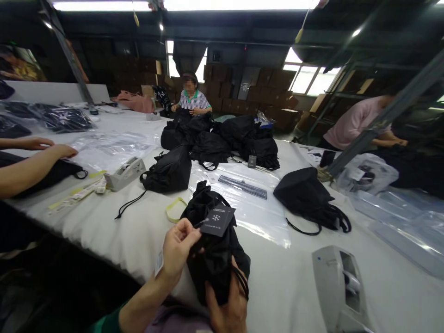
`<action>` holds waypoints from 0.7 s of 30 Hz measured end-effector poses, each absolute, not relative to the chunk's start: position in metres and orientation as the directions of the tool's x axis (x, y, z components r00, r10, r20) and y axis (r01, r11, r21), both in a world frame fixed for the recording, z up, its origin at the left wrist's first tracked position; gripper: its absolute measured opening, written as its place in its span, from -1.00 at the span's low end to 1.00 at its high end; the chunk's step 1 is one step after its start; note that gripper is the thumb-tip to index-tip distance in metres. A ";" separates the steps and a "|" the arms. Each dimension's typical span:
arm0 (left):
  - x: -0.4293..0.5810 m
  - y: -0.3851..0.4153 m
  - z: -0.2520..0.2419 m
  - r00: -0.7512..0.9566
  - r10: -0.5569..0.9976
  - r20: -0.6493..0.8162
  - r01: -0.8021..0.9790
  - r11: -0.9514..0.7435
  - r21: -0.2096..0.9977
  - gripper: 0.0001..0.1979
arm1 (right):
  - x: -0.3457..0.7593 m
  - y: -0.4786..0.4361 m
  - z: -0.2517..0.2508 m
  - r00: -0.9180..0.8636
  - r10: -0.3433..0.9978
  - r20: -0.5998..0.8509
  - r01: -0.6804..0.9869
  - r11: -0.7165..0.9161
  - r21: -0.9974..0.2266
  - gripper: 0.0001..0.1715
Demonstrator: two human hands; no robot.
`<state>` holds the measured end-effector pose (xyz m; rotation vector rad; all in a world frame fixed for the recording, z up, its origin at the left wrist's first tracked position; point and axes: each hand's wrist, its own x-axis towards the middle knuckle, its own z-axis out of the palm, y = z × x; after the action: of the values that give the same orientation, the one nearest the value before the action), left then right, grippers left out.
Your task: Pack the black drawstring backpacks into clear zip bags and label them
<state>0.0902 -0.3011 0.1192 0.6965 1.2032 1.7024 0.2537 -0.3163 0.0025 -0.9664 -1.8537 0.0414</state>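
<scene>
A black drawstring bag (211,240) lies at the near edge of the white table (287,282). My left hand (176,247) pinches the string of a black hang tag (218,221) with a snowflake mark, lifted just above the bag. My right hand (227,307) grips the bag's lower end from underneath, with a cord running over the fingers. A small white label (158,263) shows at my left wrist.
A grey tape dispenser (340,286) stands at the near right, another tape dispenser (125,173) at the left. Black bags (308,196) lie singly and in a pile (222,138). Clear plastic sleeves (243,203) cover the table. A co-worker's arms (31,162) reach in from the left; two people work farther back.
</scene>
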 end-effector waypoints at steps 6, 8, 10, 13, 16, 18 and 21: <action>0.081 -0.319 0.077 -0.553 0.758 -0.345 -0.684 -0.178 0.707 -0.67 | 0.253 -0.315 -0.006 -0.163 0.621 0.767 0.599 0.680 -0.424 -0.21; 0.075 -0.326 0.067 -0.510 0.774 -0.377 -0.680 -0.094 0.727 -0.70 | 0.254 -0.314 -0.009 -0.131 0.637 0.760 0.612 0.655 -0.444 -0.21; 0.066 -0.330 0.064 -0.566 0.766 -0.306 -0.578 -0.104 0.809 -0.71 | 0.255 -0.314 -0.012 -0.101 0.649 0.754 0.622 0.633 -0.461 -0.21; 0.051 -0.332 0.069 -0.731 0.672 -0.117 -0.326 -0.193 0.925 -0.68 | 0.257 -0.314 -0.013 -0.096 0.666 0.740 0.625 0.618 -0.476 -0.22; 0.047 -0.336 0.068 -0.730 0.680 -0.070 -0.263 -0.185 0.947 -0.70 | 0.262 -0.315 -0.014 -0.111 0.695 0.711 0.617 0.609 -0.498 -0.21; 0.057 -0.343 0.062 -0.590 0.806 -0.048 -0.258 -0.133 0.957 -0.59 | 0.268 -0.315 -0.014 -0.151 0.723 0.675 0.608 0.606 -0.513 -0.18; 0.084 -0.351 0.051 -0.265 0.962 0.060 -0.159 -0.105 0.982 -0.14 | 0.278 -0.318 -0.012 -0.179 0.769 0.614 0.600 0.580 -0.551 -0.19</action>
<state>0.0837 -0.3511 0.0513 1.0040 1.2235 1.5397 0.2780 -0.3184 -0.0121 -1.1064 -1.8787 0.2279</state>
